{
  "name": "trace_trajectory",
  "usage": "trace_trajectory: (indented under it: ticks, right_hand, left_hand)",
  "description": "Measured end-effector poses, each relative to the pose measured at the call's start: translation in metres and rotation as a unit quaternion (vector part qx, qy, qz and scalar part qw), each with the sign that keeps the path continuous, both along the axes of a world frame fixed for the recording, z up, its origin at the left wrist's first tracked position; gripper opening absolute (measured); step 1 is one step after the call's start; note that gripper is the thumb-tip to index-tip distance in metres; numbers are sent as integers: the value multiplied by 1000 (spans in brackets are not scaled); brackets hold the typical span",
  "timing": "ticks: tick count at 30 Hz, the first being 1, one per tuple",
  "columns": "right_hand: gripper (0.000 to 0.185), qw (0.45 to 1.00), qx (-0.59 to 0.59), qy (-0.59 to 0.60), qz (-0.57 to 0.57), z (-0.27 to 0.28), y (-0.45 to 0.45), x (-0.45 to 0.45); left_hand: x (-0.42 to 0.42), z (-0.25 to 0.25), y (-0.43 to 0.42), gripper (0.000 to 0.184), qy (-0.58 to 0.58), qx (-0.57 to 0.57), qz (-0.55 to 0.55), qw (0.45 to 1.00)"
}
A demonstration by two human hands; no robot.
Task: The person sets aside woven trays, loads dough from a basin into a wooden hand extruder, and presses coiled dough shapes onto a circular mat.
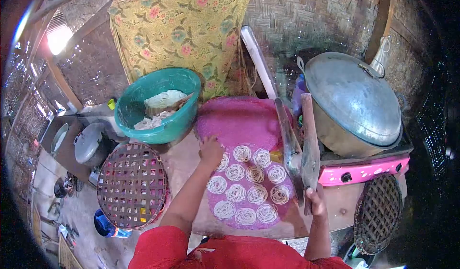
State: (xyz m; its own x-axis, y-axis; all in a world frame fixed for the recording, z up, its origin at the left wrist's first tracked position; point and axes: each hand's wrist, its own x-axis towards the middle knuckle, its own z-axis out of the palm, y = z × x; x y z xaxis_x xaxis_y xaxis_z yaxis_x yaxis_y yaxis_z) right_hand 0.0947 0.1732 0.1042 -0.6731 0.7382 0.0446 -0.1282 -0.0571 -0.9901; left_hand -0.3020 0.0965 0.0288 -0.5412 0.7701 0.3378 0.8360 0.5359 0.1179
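Observation:
My left hand (211, 151) is at the left edge of a pink mat (249, 175), its fingers bent over the rim beside the nearest noodle nest. Several round nests of thin white dough strands (235, 172) lie on this mat in loose rows. At the right, my right hand (316, 203) grips the lower end of a long-handled wooden press (310, 161), whose two arms stand slightly apart over the mat's right side. Dough between the press's arms is hard to make out. Behind the nests lies more pink surface (239, 120).
A green basin (184, 120) of white dough stands back left. On the right, a large lidded pot (352, 106) sits on a pink stove (364, 169). Woven round trays stand at left (132, 185) and right (378, 214). A lidded dark pot (91, 142) is farther left.

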Motion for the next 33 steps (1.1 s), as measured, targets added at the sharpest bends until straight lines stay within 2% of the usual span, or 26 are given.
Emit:
trace_trajectory:
  ticks: [2, 4, 7, 10, 14, 16, 17, 19, 22, 26, 30, 33]
  right_hand:
    - [59, 1000, 2, -6, -8, -4, 1, 1]
    - [73, 999, -9, 11, -33, -2, -2, -4]
    - [70, 999, 21, -5, -48, 5, -4, -6]
    - [66, 995, 9, -58, -75, 12, -8, -4]
    - [64, 997, -8, -59, -56, 11, -7, -3]
    - [65, 998, 6, -51, -46, 0, -2, -1]
    - [66, 998, 11, -48, -44, -6, 0, -1]
    - [69, 997, 16, 31, -69, -18, 1, -4]
    - [73, 999, -13, 27, -46, -15, 0, 2]
    - [66, 998, -45, 30, -18, -19, 4, 9]
    - [65, 1000, -14, 15, 9, 9, -6, 3]
    - [64, 1000, -3, 20, -8, 9, -9, 3]
  left_hand:
    - [-4, -1, -1, 23, -3, -13, -10, 1000]
    - [-5, -1, -2, 24, -6, -24, -19, 1000]
    - [-3, -1, -1, 24, 5, -43, -15, 999]
    - [1, 0, 0, 25, -1, -37, -20, 999]
    - [1, -1, 4, 27, 8, -56, -15, 998]
    - [5, 8, 4, 28, 5, -63, -20, 998]
    - [6, 12, 4, 30, -36, -53, -20, 998]
    - [4, 18, 5, 32, -77, -45, -22, 996]
    - [-6, 12, 0, 36, -83, -5, -22, 996]
    - [-24, -5, -9, 38, -88, -55, -30, 994]
    - [-36, -32, -9, 35, -67, -105, -14, 992]
    - [-16, 5, -22, 33, -58, -51, -5, 997]
